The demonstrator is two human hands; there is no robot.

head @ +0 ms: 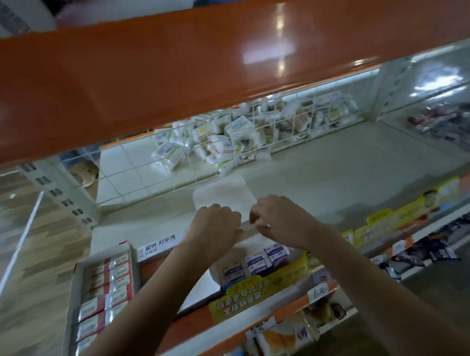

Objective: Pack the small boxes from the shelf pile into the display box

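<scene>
A white display box [203,284] sits at the front of the shelf, its lid flap [221,191] raised and leaning toward the back. Several small blue-and-white boxes [255,259] stand in rows inside it. My left hand [217,226] curls over the box's rear edge at the base of the flap. My right hand [278,219] pinches the same edge just to the right. Both hands hide part of the box's back row. A loose pile of small white packs [227,135] lies farther back, behind a wire grille.
A second open display box of red-and-white small boxes [104,289] stands at the left. An orange upper shelf [197,59] overhangs closely. Yellow price strips [248,297] line the shelf front, with packaged goods on the shelf below. The wire grille [137,165] closes the back.
</scene>
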